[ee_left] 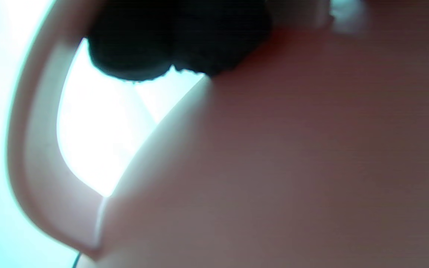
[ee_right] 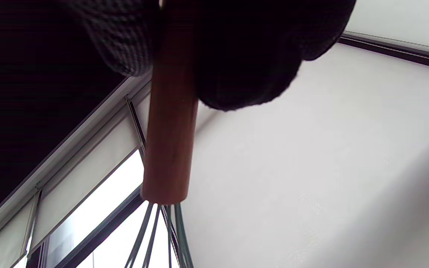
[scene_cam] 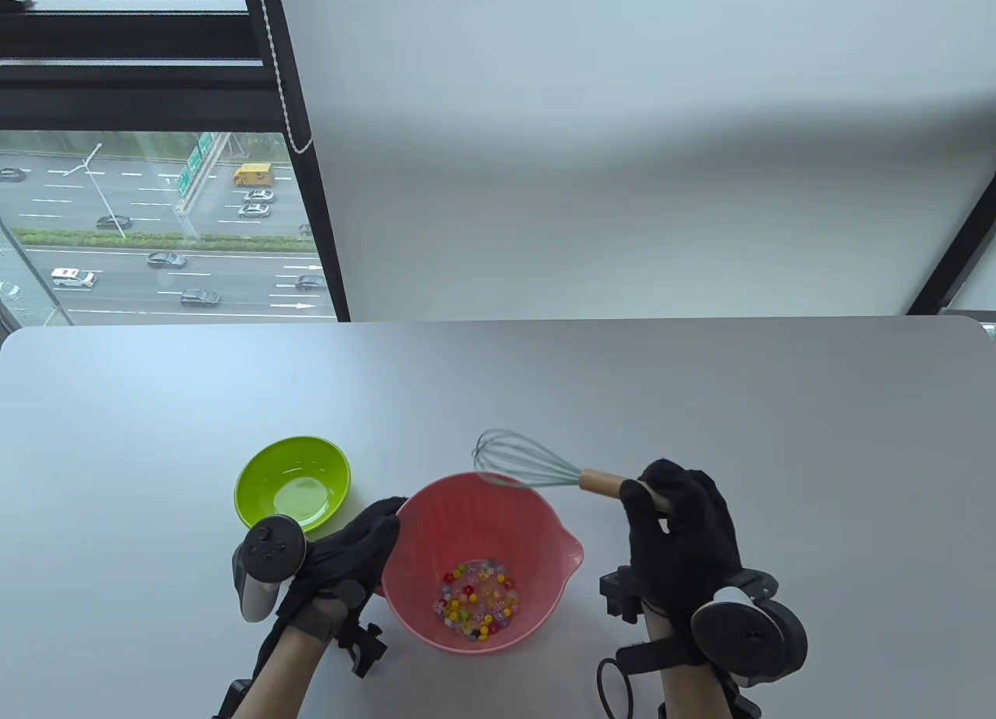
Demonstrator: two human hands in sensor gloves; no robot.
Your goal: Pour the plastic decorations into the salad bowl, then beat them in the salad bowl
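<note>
The pink salad bowl point(scene_cam: 405, 563) stands near the table's front edge, with several coloured plastic decorations point(scene_cam: 476, 606) lying at its bottom. My left hand point(scene_cam: 354, 548) grips the bowl's left rim; in the left wrist view the pink bowl wall point(ee_left: 274, 167) fills the frame under dark fingertips point(ee_left: 177, 41). My right hand point(scene_cam: 673, 517) holds a whisk point(scene_cam: 520, 462) by its wooden handle point(scene_cam: 607, 483), lifted to the right of the bowl with the teal wires above the bowl's far rim. The right wrist view shows the handle point(ee_right: 169, 141) between gloved fingers point(ee_right: 248, 67).
A green bowl point(scene_cam: 292, 482) with nothing visible inside stands left of the pink bowl, just beyond my left hand. The grey table point(scene_cam: 700, 392) stretches back to a white wall and a window on the left.
</note>
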